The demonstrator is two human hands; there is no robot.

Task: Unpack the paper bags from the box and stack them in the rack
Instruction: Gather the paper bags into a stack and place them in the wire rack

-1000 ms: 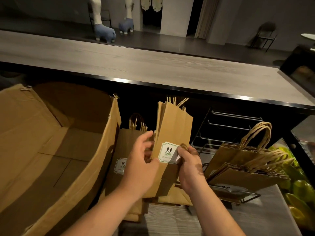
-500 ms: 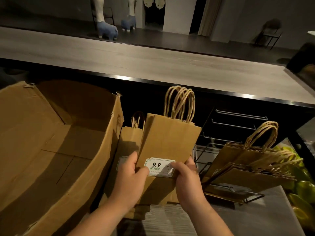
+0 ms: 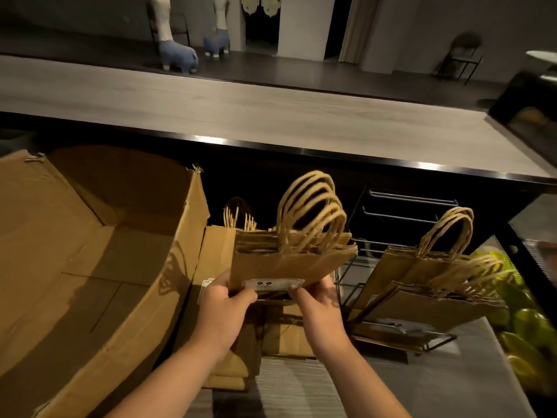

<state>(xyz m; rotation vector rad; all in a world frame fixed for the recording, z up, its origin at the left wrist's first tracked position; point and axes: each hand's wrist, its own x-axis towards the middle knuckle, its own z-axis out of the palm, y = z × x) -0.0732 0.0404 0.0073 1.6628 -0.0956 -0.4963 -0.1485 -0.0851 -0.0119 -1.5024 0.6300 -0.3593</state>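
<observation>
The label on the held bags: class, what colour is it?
White label with dark print, head view.

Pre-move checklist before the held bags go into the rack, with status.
1. Both hands on the bundle of bags: ok, left hand and right hand grip its near edge.
2. Handles point away from the person: ok.
3. Free slots in the wire rack: ok, back bars bare.
4. Bags already in the rack standing tidy: not ok, they lean over.
5. Cardboard box emptied: cannot tell, only part of its inside shows.
</observation>
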